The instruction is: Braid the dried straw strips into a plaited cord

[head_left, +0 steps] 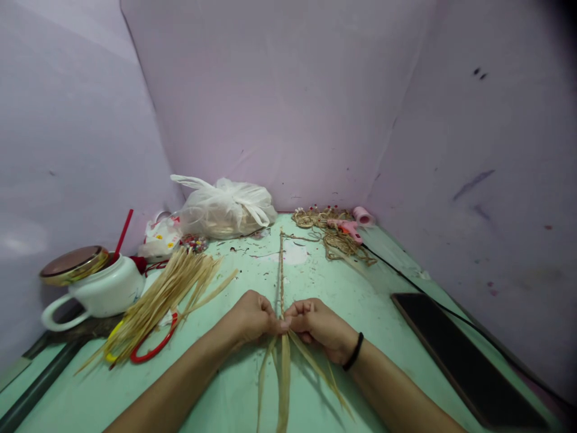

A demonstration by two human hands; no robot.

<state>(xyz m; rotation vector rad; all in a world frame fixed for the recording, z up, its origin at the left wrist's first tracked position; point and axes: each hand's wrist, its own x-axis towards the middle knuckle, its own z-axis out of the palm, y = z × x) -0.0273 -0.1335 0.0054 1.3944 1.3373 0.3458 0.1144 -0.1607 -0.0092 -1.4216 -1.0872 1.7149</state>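
My left hand [252, 317] and my right hand [318, 328] meet at the middle of the green table [234, 391], both with fingers pinched closed on dried straw strips [283, 376]. The loose strip ends fan out toward me below the hands. A thin braided straw cord [281, 264] runs straight away from the pinch toward the back wall. My right wrist wears a black band [354, 353].
A bundle of straw strips [166, 294] lies at left over red-handled scissors [151, 350], next to a white lidded pot [97, 285]. A white plastic bag [225, 207] sits at the back, finished braid coils and a pink glue gun [345, 228] back right, a black tablet [464, 358] at right.
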